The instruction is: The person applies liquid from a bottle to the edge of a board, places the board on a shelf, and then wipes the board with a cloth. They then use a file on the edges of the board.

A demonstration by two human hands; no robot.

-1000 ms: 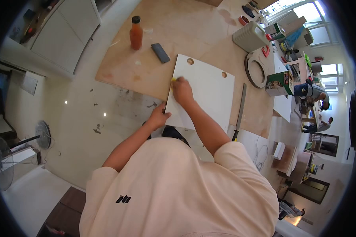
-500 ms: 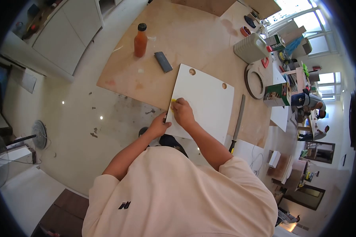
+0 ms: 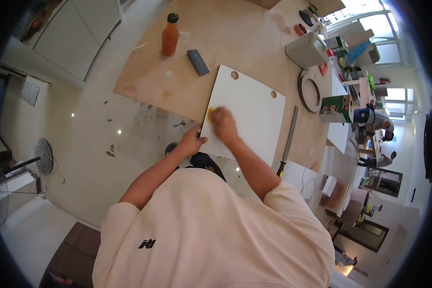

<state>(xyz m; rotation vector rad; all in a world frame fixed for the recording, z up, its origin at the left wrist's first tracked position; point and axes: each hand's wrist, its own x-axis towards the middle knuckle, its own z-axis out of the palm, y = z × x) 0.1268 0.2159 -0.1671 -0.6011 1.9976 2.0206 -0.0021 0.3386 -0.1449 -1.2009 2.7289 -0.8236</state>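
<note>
Clock centred on the board, 12 = top of view. Left hand (image 3: 191, 142) at 8: grip closed on the board edge, thumb on top, other fingers mostly hidden; dark bit by the fingers, can't identify it. Right hand (image 3: 224, 123) at 9, over the face, motion-blurred: grip narrow around a yellow piece (image 3: 211, 112), mostly covered by the fist, shape unreadable. White board (image 3: 254, 122) lies flat, its 6 o'clock part jutting past the bench (image 3: 144, 72) edge; right forearm covers some of it. Two round holes at its far edge, 11 and 2.

Long flat tool (image 3: 291, 132) just beside at 4, black-and-yellow handle; type unclear. Grey block (image 3: 198, 62) near, between 10 and 11. Orange bottle (image 3: 169, 39) beyond it, upright, dark cap, label not legible. Dark ring (image 3: 301, 91) at 2. Jug (image 3: 305, 52) past that, between 1 and 2. Green box (image 3: 335, 109) at 3, print too small to read. Far off at 3: two people (image 3: 380, 122), small, partly blocked by clutter.
</note>
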